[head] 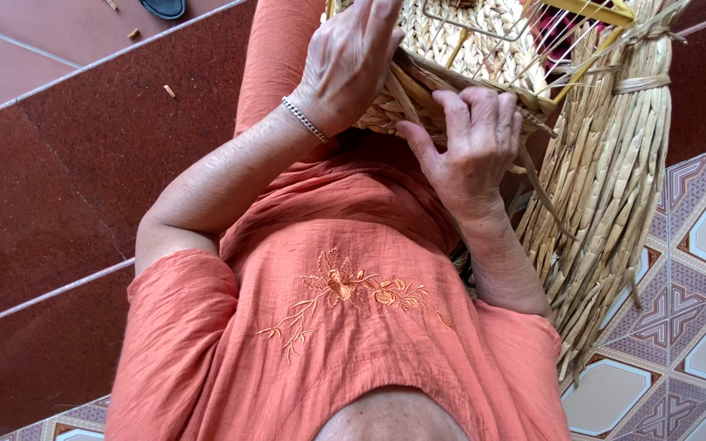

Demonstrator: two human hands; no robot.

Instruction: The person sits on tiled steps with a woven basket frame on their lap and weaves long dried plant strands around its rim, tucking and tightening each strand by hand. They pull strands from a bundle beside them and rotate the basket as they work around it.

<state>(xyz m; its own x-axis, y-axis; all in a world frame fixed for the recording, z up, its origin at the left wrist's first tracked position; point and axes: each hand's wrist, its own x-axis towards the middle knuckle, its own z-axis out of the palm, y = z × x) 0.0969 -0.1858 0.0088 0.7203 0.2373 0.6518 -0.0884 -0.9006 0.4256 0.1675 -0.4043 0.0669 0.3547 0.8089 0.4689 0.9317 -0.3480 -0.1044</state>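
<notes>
A half-woven straw basket point(459, 49) rests on my lap, built around a thin wire frame point(492, 28). My left hand point(345, 65), with a silver bracelet at the wrist, grips the basket's near left side, its fingers curled over the weave. Just below the basket's lower edge, my right hand point(471, 139) presses and pinches loose straw strands point(533, 175) against the weave. Much of the basket is cut off by the top of the view.
A tied bundle of dried straw point(614, 180) stands upright at my right side. Dark red tiled steps point(59, 188) lie to the left, patterned floor tiles point(696, 269) to the right. A dark sandal point(163, 6) and small straw scraps point(170, 91) lie on the upper step.
</notes>
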